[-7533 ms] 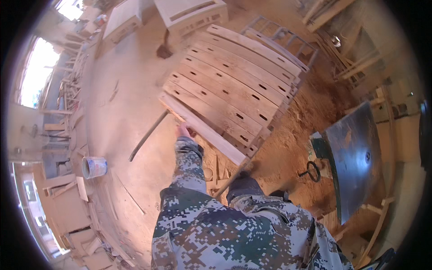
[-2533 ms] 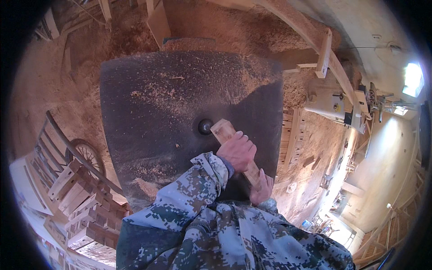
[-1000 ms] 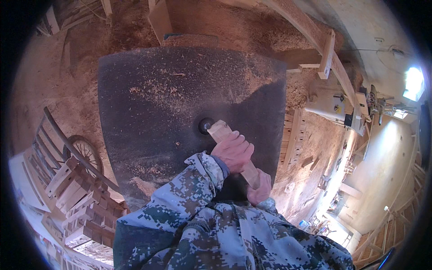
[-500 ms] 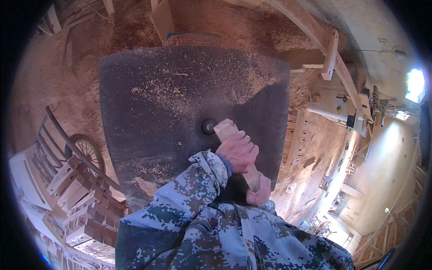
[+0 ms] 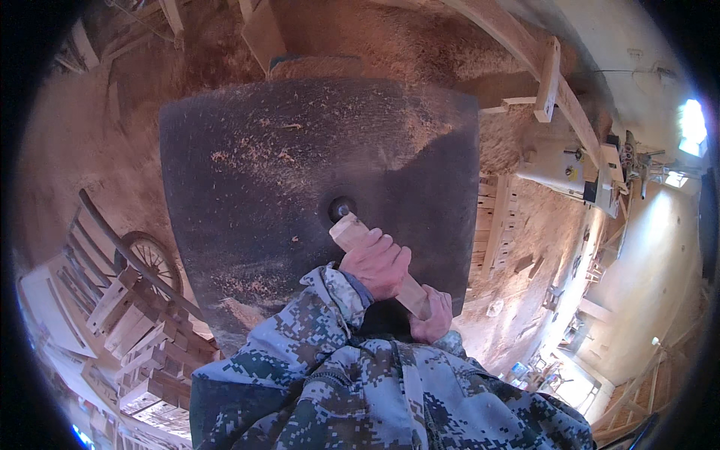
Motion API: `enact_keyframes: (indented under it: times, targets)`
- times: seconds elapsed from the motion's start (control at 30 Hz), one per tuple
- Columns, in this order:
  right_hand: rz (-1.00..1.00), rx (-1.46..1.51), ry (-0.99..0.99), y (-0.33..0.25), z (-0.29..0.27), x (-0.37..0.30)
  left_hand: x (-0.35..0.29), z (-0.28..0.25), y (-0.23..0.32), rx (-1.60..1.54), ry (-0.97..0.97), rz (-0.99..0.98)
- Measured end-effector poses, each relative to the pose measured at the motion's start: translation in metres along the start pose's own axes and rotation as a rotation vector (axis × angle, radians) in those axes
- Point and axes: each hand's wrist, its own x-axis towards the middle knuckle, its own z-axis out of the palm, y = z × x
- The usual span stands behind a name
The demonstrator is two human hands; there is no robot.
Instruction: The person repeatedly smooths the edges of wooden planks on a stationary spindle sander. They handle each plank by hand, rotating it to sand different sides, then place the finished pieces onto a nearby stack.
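Note:
A pale wooden piece lies at a slant over the dark worktable. My left hand is wrapped round it near its far end. Closer to my body, my right hand grips the other end. The wood's far tip meets the round dark spindle that stands in a round hole in the tabletop; whether they touch I cannot tell. Wood shavings are scattered over the table, mostly on its far half.
Stacked wooden blocks and a cart's spoked wheel are on the left. At the right stand a long timber beam, a white machine and a pile of slotted wooden pieces. Sawdust covers the floor.
The far end of the wooden piece has swung left and toward me, and its tip now overlaps the spindle. My left hand has moved left with it; my right hand has shifted little.

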Motion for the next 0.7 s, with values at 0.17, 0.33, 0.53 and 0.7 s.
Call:
enact_keyframes:
  times: [0.17, 0.33, 0.53, 0.7]
  targets:
    - [0.058, 0.075, -0.093, 0.003, -0.007, 0.000, 0.001, -0.008, 0.007, 0.016, -0.076, -0.030]
    - [0.447, 0.484, -0.354, 0.021, -0.041, 0.009, 0.016, -0.002, 0.019, -0.055, 0.007, 0.120]
    - [0.123, 0.014, -0.116, 0.016, -0.033, 0.004, 0.029, 0.017, 0.006, 0.037, -0.144, 0.064]
    - [0.107, 0.017, 0.048, 0.007, -0.006, 0.006, 0.032, 0.018, -0.004, 0.072, -0.072, 0.093]
